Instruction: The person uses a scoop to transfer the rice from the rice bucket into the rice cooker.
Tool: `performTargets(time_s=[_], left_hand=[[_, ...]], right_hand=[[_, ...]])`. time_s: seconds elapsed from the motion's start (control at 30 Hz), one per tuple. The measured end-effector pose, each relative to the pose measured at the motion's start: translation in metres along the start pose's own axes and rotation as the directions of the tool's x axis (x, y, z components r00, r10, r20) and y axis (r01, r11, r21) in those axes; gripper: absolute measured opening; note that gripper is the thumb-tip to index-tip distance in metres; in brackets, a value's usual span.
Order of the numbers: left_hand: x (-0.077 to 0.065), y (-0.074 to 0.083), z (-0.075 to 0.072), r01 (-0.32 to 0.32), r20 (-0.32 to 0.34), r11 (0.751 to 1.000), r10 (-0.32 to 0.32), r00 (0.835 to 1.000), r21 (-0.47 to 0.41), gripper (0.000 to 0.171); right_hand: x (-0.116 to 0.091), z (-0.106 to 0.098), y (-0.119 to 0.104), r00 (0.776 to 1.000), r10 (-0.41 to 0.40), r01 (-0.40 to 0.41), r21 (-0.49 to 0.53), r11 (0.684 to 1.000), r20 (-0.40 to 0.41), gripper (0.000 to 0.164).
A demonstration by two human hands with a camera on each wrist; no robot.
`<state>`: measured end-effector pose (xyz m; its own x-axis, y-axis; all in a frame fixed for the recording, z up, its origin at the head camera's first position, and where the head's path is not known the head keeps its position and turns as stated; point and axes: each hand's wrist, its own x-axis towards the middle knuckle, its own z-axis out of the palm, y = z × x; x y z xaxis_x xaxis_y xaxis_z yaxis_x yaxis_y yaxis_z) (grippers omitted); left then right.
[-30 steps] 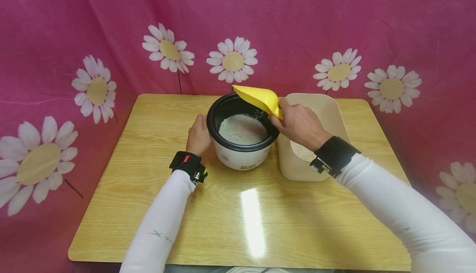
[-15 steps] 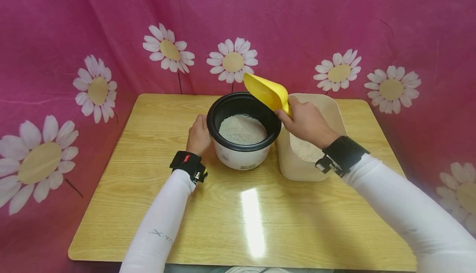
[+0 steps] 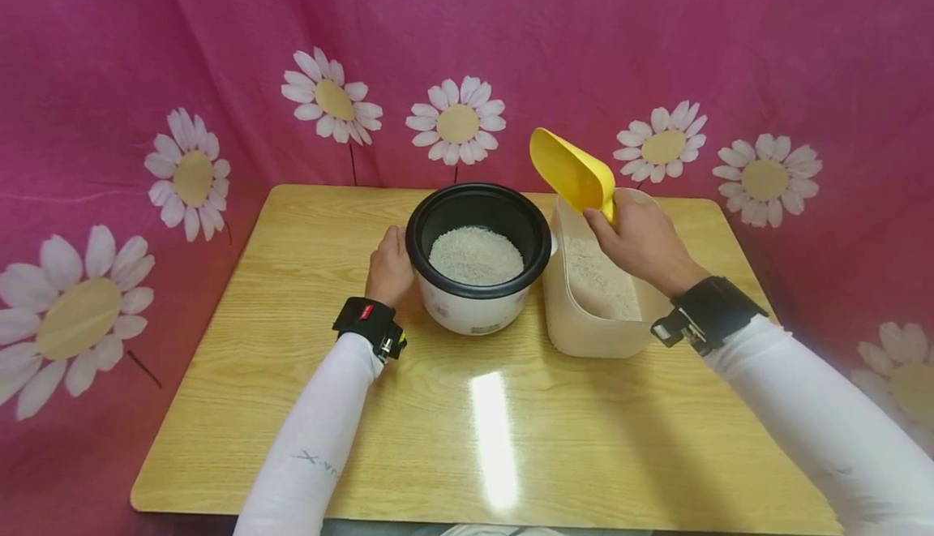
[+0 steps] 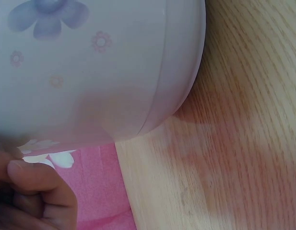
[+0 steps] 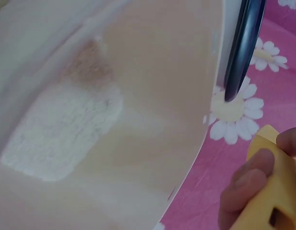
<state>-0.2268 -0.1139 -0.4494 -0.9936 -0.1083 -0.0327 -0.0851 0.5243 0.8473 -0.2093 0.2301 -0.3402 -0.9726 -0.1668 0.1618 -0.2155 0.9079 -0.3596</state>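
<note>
My right hand [image 3: 644,244] grips the handle of a yellow scoop [image 3: 572,169], raised above the back of a cream bin [image 3: 598,340]; no rice shows in the scoop. Loose rice [image 3: 601,276] covers the bin's floor, seen also in the right wrist view. To the left stands a white rice cooker [image 3: 467,311] with a black rim, upright on the table, with a mound of white rice [image 3: 476,256] inside. My left hand [image 3: 390,267] holds the cooker's left side, fingers curled in the left wrist view; the part it grips is mostly hidden.
Both containers stand close together on a wooden table [image 3: 306,406], the bin just right of the cooker. A pink curtain [image 3: 554,33] printed with white flowers hangs behind the table and along both sides.
My right hand has moved the scoop right and slightly up, from above the cooker to above the bin. Grains falling into the cooker earlier are gone. My left hand stays put.
</note>
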Motion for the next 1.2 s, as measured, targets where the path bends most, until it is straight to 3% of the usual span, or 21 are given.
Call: performTargets(time_s=[0.3, 0.87, 1.2], left_hand=[[-0.002, 0.001, 0.0, -0.007, -0.002, 1.0, 0.007, 1.0, 0.005, 0.046], [-0.001, 0.0, 0.0, -0.011, -0.003, 1.0, 0.011, 1.0, 0.006, 0.047], [-0.001, 0.0, 0.0, 0.001, -0.003, 1.0, -0.001, 1.0, 0.013, 0.045]], right_hand=[[-0.012, -0.007, 0.02, 0.995, 0.082, -0.082, 0.004, 0.997, 0.058, 0.05], [-0.035, -0.011, 0.053, 0.972, 0.186, -0.179, -0.061, 0.982, 0.144, 0.052], [-0.037, -0.007, 0.059, 0.93, 0.233, -0.201, -0.137, 0.97, 0.286, 0.047]])
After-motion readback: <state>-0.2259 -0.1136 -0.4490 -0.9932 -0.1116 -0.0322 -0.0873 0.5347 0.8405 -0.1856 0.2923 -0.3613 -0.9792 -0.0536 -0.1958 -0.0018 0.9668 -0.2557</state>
